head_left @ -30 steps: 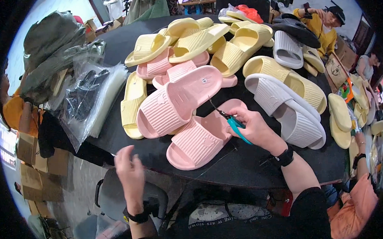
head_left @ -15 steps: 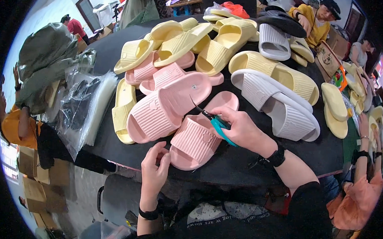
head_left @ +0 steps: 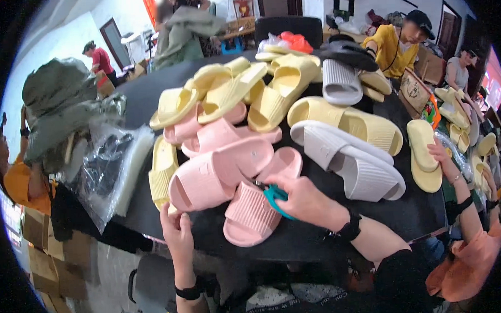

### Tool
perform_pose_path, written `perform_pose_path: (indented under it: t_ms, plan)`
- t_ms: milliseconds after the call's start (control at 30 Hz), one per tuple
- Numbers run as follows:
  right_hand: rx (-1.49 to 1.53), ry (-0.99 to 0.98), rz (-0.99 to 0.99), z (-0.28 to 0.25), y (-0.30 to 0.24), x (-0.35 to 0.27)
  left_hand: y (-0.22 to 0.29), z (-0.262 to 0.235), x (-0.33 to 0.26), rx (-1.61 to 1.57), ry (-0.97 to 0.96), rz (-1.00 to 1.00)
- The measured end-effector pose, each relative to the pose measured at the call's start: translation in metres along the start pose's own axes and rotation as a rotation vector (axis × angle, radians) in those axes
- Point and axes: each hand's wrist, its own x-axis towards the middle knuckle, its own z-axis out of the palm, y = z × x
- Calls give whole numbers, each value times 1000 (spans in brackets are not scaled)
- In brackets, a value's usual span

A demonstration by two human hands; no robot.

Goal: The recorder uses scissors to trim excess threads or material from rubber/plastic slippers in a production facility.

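Note:
My right hand [head_left: 313, 201] is wrapped round small scissors [head_left: 278, 202] with teal handles. Their dark blades reach over the strap of a ribbed pink slipper [head_left: 251, 214] in front of me. My left hand [head_left: 178, 233] has its thumb and fingertips closed on the toe end of a yellow slipper [head_left: 160, 168], by the front of another pink slipper [head_left: 199, 183]. That pink slipper lies partly over the yellow one, and more pink slippers [head_left: 219, 136] lie behind it. A grey-white pair [head_left: 367, 174] rests right of my right hand.
Yellow slippers [head_left: 284, 94] pile up at the back, with black ones [head_left: 350, 52] beyond. Clear plastic bags [head_left: 110, 172] lie at the left edge of the dark table [head_left: 319, 237]. At right a co-worker's hand [head_left: 441, 155] touches a yellow pair [head_left: 424, 150]. Another person in yellow [head_left: 396, 49] sits opposite.
My left hand has moved left and forward from the near pink slipper to the yellow slipper's toe. The scissors stay in my right hand. A co-worker's hand has reached the yellow pair at right.

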Motion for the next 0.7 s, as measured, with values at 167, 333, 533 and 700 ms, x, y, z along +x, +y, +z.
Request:
perform_pose_path:
  t_ms: [167, 333, 533, 700]
  plan:
    - [-64, -50, -12, 2, 1, -5, 4, 2, 6, -172, -4, -130]
    - [-204, -97, -29, -18, -9, -3, 11, 2, 16, -350, -83, -231]
    - [-269, -139, -50, -47, -32, -4, 23, -15, 50, -364, 70, -59]
    - [-254, -168, -185, -60, -40, 0, 41, -32, 101, -283, 69, 42]
